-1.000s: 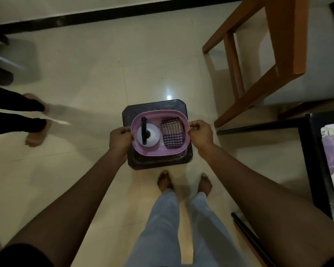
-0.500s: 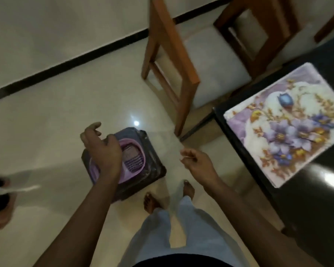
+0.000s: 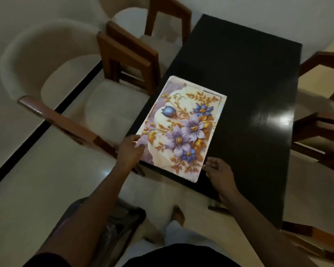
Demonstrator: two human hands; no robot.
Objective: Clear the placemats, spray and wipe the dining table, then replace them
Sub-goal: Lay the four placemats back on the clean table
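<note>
Floral placemat (image 3: 183, 128) lies flat on the near left part of the black desk (image 3: 249, 83), long side running away from the person, left edge along the desk's left edge. Extra sheet edges show at its far end, so it looks like a stack; how many I cannot tell. Left hand (image 3: 130, 151) is at the near-left corner, fingers curled onto it with the thumb on top of the mat, pinching that corner. Right hand (image 3: 219, 170) is just beside the near-right corner, fingers apart and loosely bent, holding nothing; whether it touches the mat I cannot tell.

Dark stool (image 3: 127, 214) is on the floor under the left forearm, blurred and mostly hidden, contents not visible.

Desk top is glossy, with a light glare on the right side. Pale tiled floor (image 3: 37, 180) has a black strip (image 3: 46, 120) running across it. Two wooden chairs with pale seats stand at the desk's left side, near chair (image 3: 108, 110) and far chair (image 3: 152, 41). Another wooden chair (image 3: 320, 132) stands at the right side. One bare foot (image 3: 178, 211) shows below the desk's near edge.
</note>
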